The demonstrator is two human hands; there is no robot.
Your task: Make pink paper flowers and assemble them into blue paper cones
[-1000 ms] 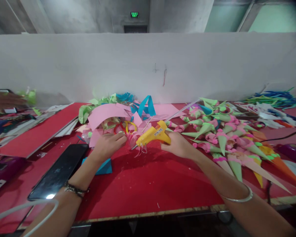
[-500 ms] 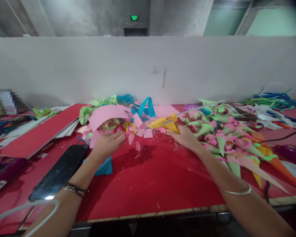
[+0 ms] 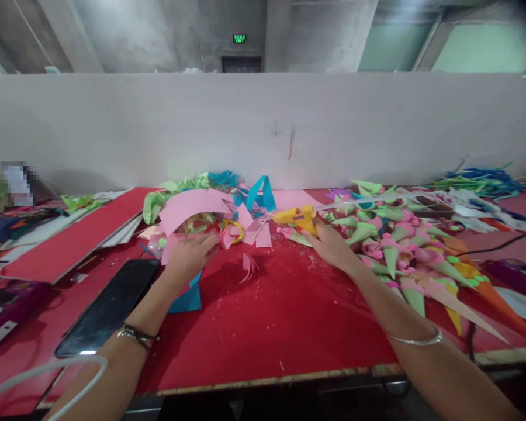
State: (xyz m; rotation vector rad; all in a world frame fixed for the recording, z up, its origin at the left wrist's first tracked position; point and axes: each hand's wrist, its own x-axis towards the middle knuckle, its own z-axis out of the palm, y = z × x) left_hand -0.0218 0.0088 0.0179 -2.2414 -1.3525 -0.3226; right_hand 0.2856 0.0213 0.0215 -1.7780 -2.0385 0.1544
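Note:
My right hand (image 3: 331, 244) is closed around the handle of a yellow hot glue gun (image 3: 296, 217), whose nozzle points left, above the paper scraps. A clear glue stick (image 3: 359, 202) seems to extend from its back. My left hand (image 3: 193, 252) has its fingers drawn together at a curled pink paper piece (image 3: 228, 235); the fingertips are partly hidden. Right beside it are a yellow ring-shaped thing (image 3: 239, 233) and something red. A small fringed pink paper curl (image 3: 248, 267) stands on the red tabletop (image 3: 263, 333) between my hands.
Pink sheets (image 3: 193, 207), green crumpled paper (image 3: 153, 206) and a blue strip (image 3: 263, 193) lie behind my left hand. At right is a pile of paper cones (image 3: 390, 257). On the left are a black phone (image 3: 109, 307), a red board (image 3: 83, 240) and a purple power strip (image 3: 15, 310).
The glue gun has moved a little right, away from the pink piece at my left hand. My left hand has shifted slightly, its fingers still together.

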